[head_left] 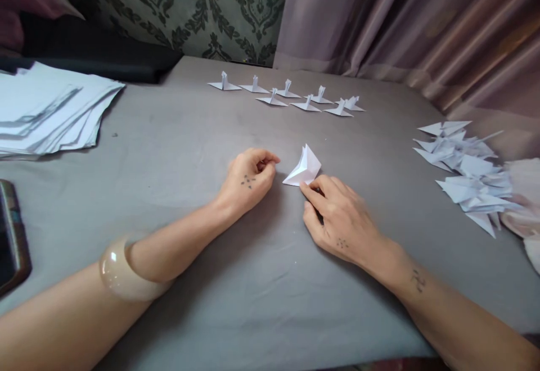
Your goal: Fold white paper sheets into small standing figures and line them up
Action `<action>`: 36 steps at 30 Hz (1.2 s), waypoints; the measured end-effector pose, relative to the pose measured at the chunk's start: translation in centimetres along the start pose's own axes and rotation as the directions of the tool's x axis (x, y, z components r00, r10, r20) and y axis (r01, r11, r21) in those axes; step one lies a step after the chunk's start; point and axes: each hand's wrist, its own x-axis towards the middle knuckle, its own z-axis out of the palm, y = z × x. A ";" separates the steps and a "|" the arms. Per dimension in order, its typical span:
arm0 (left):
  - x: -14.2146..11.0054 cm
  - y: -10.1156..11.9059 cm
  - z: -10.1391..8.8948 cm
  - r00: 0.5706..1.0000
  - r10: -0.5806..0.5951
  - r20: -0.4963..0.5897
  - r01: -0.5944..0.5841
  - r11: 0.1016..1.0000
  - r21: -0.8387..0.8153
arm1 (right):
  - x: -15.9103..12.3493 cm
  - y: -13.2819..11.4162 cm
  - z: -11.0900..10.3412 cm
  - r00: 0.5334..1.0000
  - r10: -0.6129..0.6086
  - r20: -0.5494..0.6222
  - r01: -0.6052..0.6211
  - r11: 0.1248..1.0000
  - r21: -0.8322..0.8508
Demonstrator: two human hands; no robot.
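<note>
A small white folded paper (307, 167), with creased flaps and a pointed tip standing up, rests on the grey cloth in front of me. My right hand (340, 216) is at its lower right edge, the index fingertip touching the paper and the thumb lower down, apart from it. The other fingers are curled and partly hidden behind the index finger. Just left of the paper, my left hand (251, 180) is closed, index finger and thumb bent toward each other. Nothing shows between them, and a gap separates this hand from the paper. A pale bangle (122, 272) circles the left forearm.
Several folded paper cranes (307, 103) stand in two rows at the back. More folded paper pieces (472, 174) lie heaped on the right. White sheets (50, 112) are stacked at the left, above a phone (12, 236). Curtains (358, 17) hang behind the table (169, 118).
</note>
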 end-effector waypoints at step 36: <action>-1.4 0.8 0.1 0.850 0.439 0.291 -0.509 0.824 0.247 | 0.8 6.1 1.4 0.890 0.456 0.005 -0.326 0.630 0.705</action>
